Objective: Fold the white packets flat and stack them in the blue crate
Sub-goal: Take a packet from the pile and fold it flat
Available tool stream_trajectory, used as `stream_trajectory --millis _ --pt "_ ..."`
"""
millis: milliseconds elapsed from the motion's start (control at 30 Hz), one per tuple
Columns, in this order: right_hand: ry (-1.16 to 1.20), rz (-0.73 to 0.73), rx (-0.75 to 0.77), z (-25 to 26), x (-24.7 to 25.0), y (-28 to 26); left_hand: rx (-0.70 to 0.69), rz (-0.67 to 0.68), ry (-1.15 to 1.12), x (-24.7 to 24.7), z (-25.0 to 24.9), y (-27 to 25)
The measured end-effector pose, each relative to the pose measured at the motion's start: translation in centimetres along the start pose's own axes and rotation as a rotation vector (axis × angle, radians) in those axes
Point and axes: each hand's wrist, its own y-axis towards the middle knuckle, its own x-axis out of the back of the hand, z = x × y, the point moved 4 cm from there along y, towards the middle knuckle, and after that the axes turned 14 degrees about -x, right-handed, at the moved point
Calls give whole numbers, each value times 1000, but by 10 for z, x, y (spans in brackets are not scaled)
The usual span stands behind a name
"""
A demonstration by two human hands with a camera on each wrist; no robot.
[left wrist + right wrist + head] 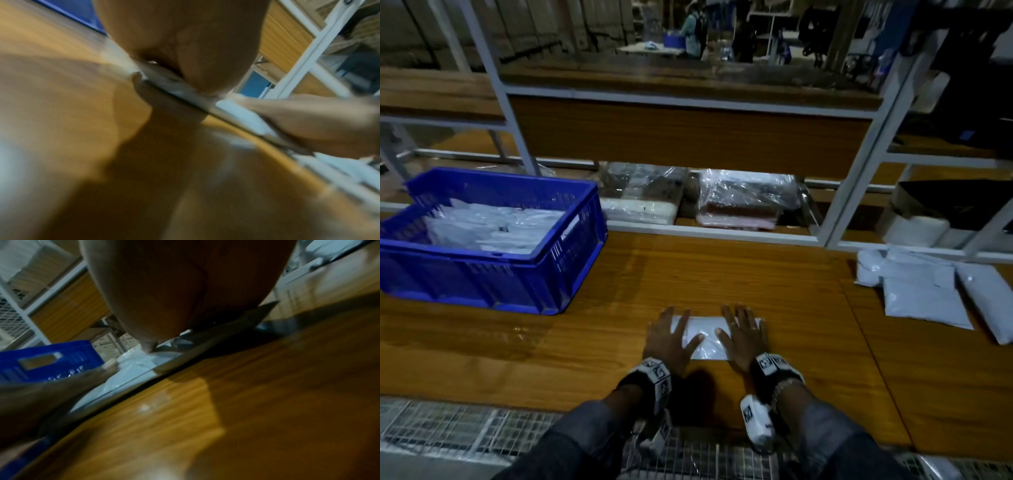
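Rectangular white plastic packet (pixel 707 337) on orange-brown wood-grain tabletop (pixel 791 301). Slotted blue plastic crate (pixel 493 270) w/ white packets inside (pixel 493 226) (glossy). Wrist bands (pixel 654 375) blk & white, square-marker pattern.

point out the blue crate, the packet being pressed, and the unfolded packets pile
blue crate (pixel 571 246): head view, right side wall.
pressed packet (pixel 707 330): head view, bare middle between the hands.
unfolded packets pile (pixel 921 298): head view, face of the middle packet.

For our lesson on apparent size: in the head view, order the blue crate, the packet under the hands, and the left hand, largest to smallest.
1. blue crate, though it lies farther off.
2. packet under the hands.
3. left hand: close to the packet's visible size, so unsure.
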Motion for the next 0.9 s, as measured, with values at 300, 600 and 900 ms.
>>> stream_trajectory --millis 300,600,900 --pt "80 -33 -77 -11 -8 -9 112 -99 58 -5 9 -13" --pt "-51 -40 -3 9 9 -21 7 -65 155 7 -10 -3" --pt "-189 -50 185 47 -1 -26 -216 35 -49 -29 -17 18"
